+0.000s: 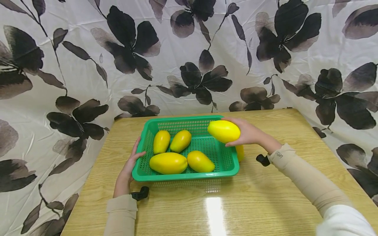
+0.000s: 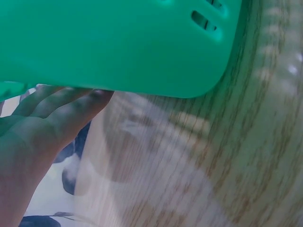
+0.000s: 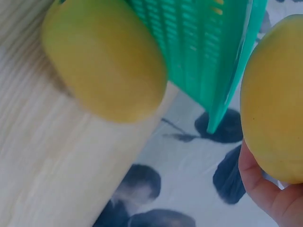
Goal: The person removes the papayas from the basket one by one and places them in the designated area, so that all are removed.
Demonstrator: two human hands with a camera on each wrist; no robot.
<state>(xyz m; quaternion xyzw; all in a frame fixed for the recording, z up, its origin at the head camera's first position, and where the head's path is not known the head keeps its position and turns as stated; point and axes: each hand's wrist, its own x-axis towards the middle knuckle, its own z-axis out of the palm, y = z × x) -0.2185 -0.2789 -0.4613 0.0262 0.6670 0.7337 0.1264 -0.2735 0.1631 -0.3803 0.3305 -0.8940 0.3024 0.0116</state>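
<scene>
Mango (image 1: 223, 131) grasped by my right hand (image 1: 249, 132).
My left hand (image 1: 129, 165) grips the basket (image 1: 186, 177); 4 mangoes (image 1: 168, 163) lie between my hands.

In the head view, the right wall of the basket (image 1: 185, 177) and the right hand (image 1: 246, 131) are hiding most of 1 loose fruit (image 1: 240, 153), while the held fruit (image 1: 224, 131) is covering part of the far right rim. Lettering on the right sleeve (image 1: 307, 183) is showing too small to read surely. The picture's edge is cutting off the near table (image 1: 265, 203) and left sleeve (image 1: 121, 213). In the left wrist view, the basket is concealing some fingertips of the left hand (image 2: 38, 132). In the right wrist view, the edge is cropping the held fruit; the loose fruit is looking blurred.
</scene>
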